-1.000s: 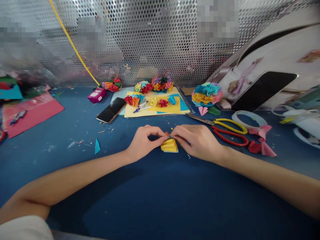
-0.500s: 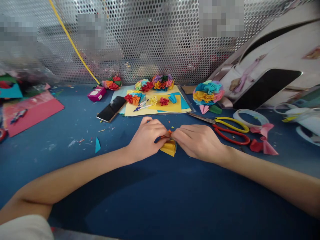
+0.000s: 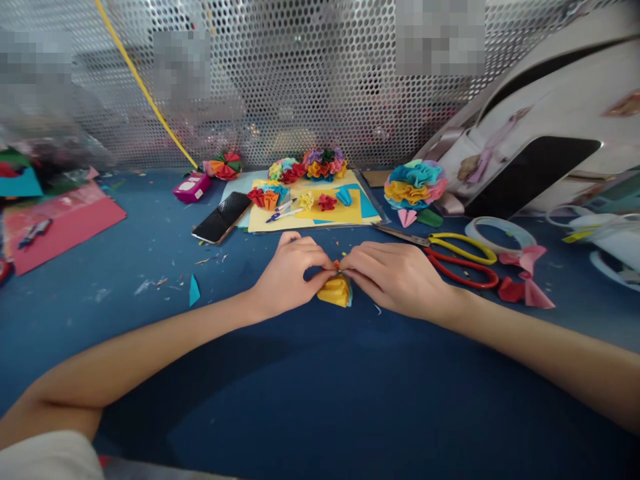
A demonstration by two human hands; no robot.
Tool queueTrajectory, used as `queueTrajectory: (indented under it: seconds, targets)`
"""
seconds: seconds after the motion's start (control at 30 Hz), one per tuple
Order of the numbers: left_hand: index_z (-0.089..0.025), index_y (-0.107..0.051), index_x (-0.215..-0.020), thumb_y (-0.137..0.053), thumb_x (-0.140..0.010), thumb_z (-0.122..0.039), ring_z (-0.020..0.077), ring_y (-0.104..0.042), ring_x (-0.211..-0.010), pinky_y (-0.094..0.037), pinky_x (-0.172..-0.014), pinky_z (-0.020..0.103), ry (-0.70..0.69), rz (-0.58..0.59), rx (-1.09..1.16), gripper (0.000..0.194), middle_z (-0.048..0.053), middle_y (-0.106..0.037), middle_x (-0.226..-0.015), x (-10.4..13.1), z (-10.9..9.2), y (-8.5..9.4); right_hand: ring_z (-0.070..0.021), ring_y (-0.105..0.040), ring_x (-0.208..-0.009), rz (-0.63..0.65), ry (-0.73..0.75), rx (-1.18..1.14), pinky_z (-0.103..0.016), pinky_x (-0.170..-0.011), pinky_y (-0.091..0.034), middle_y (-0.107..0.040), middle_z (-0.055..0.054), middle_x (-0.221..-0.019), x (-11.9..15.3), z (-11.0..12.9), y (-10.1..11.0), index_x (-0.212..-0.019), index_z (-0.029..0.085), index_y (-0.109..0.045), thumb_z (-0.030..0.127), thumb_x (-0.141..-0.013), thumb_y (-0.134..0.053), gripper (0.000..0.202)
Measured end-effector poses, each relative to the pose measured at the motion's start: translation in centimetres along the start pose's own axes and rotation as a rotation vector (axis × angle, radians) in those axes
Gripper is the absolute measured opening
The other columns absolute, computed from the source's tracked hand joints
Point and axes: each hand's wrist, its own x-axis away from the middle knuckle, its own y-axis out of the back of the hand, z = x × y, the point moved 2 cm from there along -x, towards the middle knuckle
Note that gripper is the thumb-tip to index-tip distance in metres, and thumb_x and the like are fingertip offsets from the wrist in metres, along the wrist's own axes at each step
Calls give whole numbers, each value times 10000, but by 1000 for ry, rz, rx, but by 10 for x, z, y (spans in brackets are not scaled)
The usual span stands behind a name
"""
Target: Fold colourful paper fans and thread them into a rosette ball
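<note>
Between my two hands, low over the blue table, is a small folded paper piece [image 3: 335, 292], mostly yellow with a light blue edge and a bit of orange at its top. My left hand [image 3: 291, 273] pinches it from the left, thumb and fingertips pressed together at its upper end. From the right, my right hand [image 3: 397, 277] grips the same upper end with its fingers closed. The fingertips of both hands nearly meet there and hide where the paper is held.
Scissors [image 3: 463, 249] with yellow and red handles lie right of my right hand, near a tape roll [image 3: 500, 233] and pink paper pieces [image 3: 530, 283]. Behind are a phone [image 3: 223, 217], a yellow sheet [image 3: 350, 212] and a paper flower ball [image 3: 416, 185]. A pale bag [image 3: 565, 100] stands right.
The fingertips of both hands have drawn slightly closer at the paper's top. The yellow part looks a little more bunched and turned. The view has shifted slightly.
</note>
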Motion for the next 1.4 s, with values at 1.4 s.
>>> queueTrajectory:
  seconds: [1.4]
  targets:
    - [-179,-641,-740,-760,-918,-200,143,-608,-747,-331,-850,355,-70,-34,-66,216,-45,-716,-741,5,-4,-1,-195,-656,-813,32,-62,-207,-300,-687,-483,-690,-62,-890,-2,2,1,-946,171,-667,194,-1037,-525,171]
